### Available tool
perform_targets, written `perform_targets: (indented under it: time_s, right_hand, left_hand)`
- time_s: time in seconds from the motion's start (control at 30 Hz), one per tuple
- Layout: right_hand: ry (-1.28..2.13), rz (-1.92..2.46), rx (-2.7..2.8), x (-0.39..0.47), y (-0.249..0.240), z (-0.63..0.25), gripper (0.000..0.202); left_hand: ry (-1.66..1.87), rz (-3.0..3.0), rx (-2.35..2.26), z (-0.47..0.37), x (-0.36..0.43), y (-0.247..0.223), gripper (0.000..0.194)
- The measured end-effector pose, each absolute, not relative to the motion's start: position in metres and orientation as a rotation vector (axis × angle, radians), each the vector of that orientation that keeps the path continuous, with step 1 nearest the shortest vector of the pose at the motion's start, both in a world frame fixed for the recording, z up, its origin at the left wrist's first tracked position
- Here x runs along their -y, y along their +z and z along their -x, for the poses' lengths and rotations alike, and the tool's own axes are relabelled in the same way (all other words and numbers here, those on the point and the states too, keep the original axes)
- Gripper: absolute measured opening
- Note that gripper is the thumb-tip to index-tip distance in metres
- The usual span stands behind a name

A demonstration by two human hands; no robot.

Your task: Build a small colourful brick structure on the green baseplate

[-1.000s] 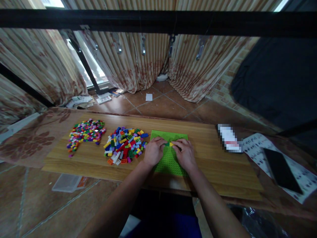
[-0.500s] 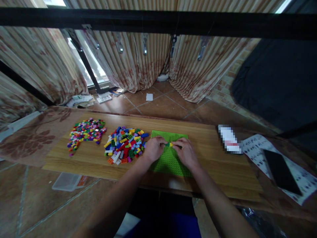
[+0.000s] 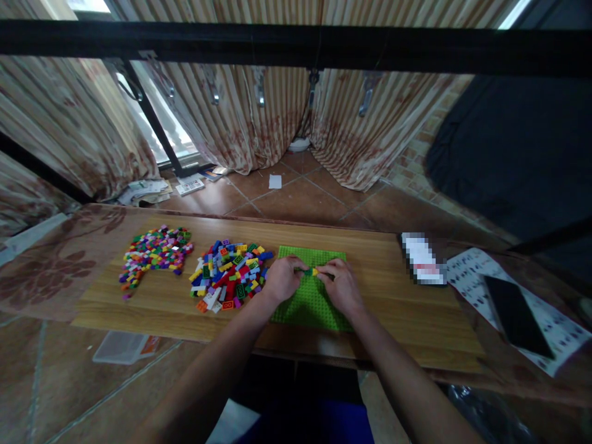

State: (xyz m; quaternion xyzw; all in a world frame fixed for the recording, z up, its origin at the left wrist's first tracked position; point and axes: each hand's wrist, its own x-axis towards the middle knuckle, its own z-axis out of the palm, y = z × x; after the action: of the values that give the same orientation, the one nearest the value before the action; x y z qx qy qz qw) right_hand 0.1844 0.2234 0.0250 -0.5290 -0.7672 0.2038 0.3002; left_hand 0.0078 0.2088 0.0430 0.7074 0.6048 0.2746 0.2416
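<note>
Over the bright green baseplate (image 3: 311,310), my two hands meet fingertip to fingertip. My left hand (image 3: 283,279) is closed in a pinch on a small dark green brick (image 3: 309,271). Right beside it is a small yellow brick (image 3: 315,271), pinched in the fingers of my right hand (image 3: 343,286). The two bricks appear to touch; whether they are joined to each other or to the plate I cannot tell. Left of the plate lies a pile of mixed larger bricks (image 3: 230,274), close to my left wrist.
Farther left is a heap of tiny coloured pieces (image 3: 157,250) on the wooden board (image 3: 383,320). A blurred-out phone (image 3: 423,259) lies on the right, near a printed sheet (image 3: 467,262) and a black tablet-like slab (image 3: 518,317). A black bar (image 3: 296,46) crosses above.
The view has shifted slightly, so the scene sits a little farther left. Both hands keep their pinch on the green and yellow bricks over the plate.
</note>
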Motion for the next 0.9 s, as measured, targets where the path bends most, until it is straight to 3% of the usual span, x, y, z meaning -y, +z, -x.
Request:
perform_targets:
  time_s: [0.3,0.47,0.9]
  right_hand:
    - [0.682,1.298,2.004,-0.227,0.022,-0.192,0.015]
    - [0.737,1.27,2.017,-0.23,0.024,-0.199,0.028]
    - [0.719,1.322,2.085,-0.242,0.036,-0.194,0.014]
  left_hand:
    - [0.735,-1.92,-1.688,-0.004,-0.208,0.04,0.027]
    - [0.805,-1.95,-1.681,-0.006,-0.202,0.036,0.031]
    - [0.852,-1.942,-1.685,-0.008,-0.2,0.035,0.031]
